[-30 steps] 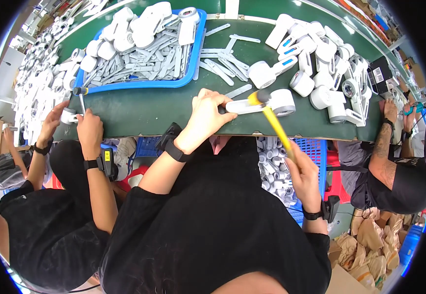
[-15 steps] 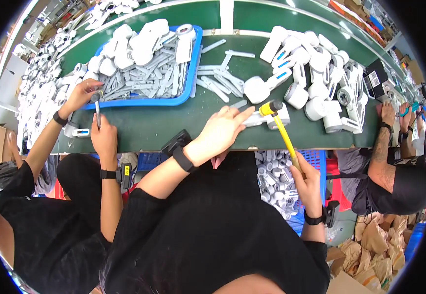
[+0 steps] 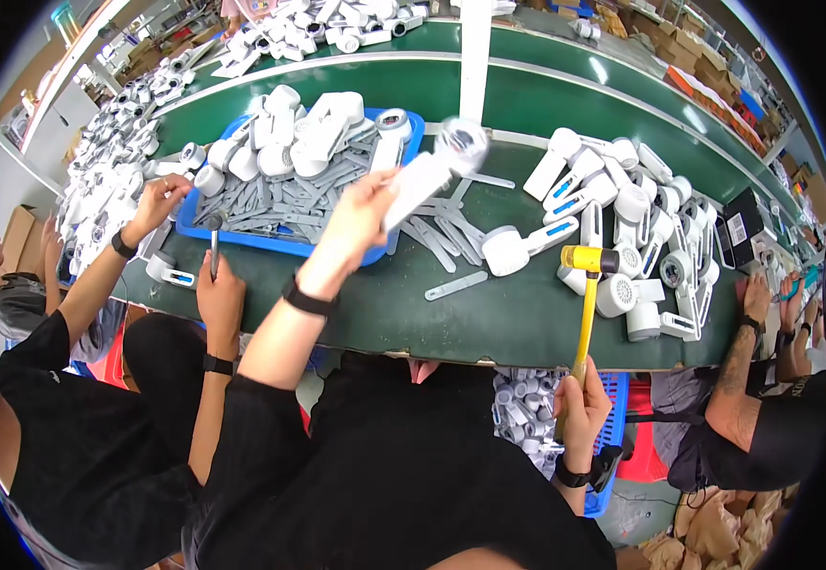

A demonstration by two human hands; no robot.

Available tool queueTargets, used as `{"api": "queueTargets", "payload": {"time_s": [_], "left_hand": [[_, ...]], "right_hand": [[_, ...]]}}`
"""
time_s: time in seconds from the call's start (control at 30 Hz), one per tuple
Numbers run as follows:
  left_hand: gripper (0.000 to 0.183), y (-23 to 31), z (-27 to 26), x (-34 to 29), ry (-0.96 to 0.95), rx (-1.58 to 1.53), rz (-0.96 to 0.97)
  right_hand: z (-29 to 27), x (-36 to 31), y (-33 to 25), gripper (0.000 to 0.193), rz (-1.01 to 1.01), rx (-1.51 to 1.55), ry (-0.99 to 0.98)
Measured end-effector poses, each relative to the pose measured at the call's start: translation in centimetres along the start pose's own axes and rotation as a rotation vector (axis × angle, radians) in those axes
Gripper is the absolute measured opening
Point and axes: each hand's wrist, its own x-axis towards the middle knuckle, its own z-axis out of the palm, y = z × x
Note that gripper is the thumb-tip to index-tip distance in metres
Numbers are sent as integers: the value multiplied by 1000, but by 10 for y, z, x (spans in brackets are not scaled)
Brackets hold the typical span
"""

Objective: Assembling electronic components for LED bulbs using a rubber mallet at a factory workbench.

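My left hand (image 3: 361, 228) is closed round the handle of a white plastic part with a round head (image 3: 418, 193), lifted in front of the blue basket; its head is smeared by motion. In my right hand (image 3: 581, 413) is a mallet (image 3: 587, 318) with a yellow handle and a yellow and black head, held upright over the bench's front edge. Flat grey strips (image 3: 443, 242) lie loose between the basket and a heap of similar white parts (image 3: 632, 204) on the right. One white part with a blue stripe (image 3: 506, 251) lies at the heap's left edge.
The blue basket (image 3: 251, 241) holds grey strips and white parts. A co-worker at left grips a hammer (image 3: 214, 237); another works at far right beside a black box (image 3: 744, 228). Below the bench's front edge stands a blue crate (image 3: 613, 418) of parts.
My left hand has gone from the bench beside the mallet head up and left to the basket, and now holds a white part. The mallet has swung more upright. The view has shifted.
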Motion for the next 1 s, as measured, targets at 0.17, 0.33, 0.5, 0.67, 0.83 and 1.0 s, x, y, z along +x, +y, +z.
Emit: {"api": "queueTargets", "payload": {"time_s": [0.17,0.33,0.5,0.67,0.83,1.0], "left_hand": [[43,-9,-23,129,119,30,-58],[65,-22,-6,191,279,94,248],[36,22,68,100,-50,726,527],[32,2,146,65,-299,928,520],[37,-26,188,84,-436,1108,484],[20,-22,164,73,-294,1121,683]], "right_hand": [[-2,4,6,44,33,7,4],[-7,4,6,44,38,6,43],[-16,0,11,43,82,-39,84],[-13,0,11,43,49,11,63],[-6,-7,3,43,43,-7,55],[-10,-16,0,44,14,-17,61]]}}
